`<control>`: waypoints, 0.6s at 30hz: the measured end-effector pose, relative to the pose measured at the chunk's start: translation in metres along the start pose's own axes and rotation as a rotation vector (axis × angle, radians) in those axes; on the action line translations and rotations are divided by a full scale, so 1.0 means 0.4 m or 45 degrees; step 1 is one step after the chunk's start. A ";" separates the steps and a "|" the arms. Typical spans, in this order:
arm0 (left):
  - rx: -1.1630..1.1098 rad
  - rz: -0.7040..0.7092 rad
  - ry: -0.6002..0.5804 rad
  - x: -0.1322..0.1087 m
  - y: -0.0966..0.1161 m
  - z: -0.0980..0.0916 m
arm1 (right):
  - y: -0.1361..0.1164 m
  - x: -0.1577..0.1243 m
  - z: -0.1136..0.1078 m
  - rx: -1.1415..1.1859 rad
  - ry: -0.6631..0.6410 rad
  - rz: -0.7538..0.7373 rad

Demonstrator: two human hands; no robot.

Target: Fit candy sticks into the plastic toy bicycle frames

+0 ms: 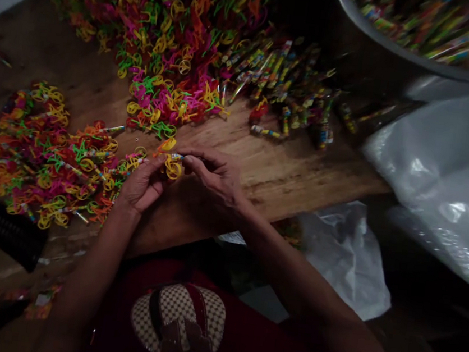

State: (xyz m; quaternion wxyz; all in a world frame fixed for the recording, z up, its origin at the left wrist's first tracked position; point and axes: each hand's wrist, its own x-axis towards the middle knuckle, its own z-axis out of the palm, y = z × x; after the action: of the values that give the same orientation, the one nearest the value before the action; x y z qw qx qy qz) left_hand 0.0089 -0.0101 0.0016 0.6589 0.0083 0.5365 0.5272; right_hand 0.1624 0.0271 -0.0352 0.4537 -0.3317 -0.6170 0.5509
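Note:
Close together over the front of the wooden table, both my hands are closed in pinches. My left hand [144,184] grips a small yellow plastic piece [172,170] with a round, wheel-like end. The fingers of my right hand [219,177] pinch a thin printed tube [177,157], which meets the yellow piece; how the two join is too small to tell. Just behind my fingertips lies an orange-yellow plastic piece [167,144]. Left of my left hand spreads a pile of bright plastic pieces with tubes among them [69,171].
A larger heap of colourful plastic pieces [161,37] covers the back of the wooden table [302,178]. Many wrapped tubes [272,70] lie to its right. A big metal basin [385,43] holds more tubes. Clear plastic bags [443,166] bulge at the right; a black woven object [13,235] lies front left.

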 end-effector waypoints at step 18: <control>0.230 0.050 -0.143 -0.015 -0.035 0.003 | 0.015 -0.045 -0.010 0.533 0.112 0.434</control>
State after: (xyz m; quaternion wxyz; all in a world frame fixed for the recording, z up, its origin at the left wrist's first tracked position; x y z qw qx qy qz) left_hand 0.0202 -0.0197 -0.0016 0.6741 0.1077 0.5439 0.4881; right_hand 0.1724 0.0134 -0.0445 0.4395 -0.3533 -0.4047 0.7199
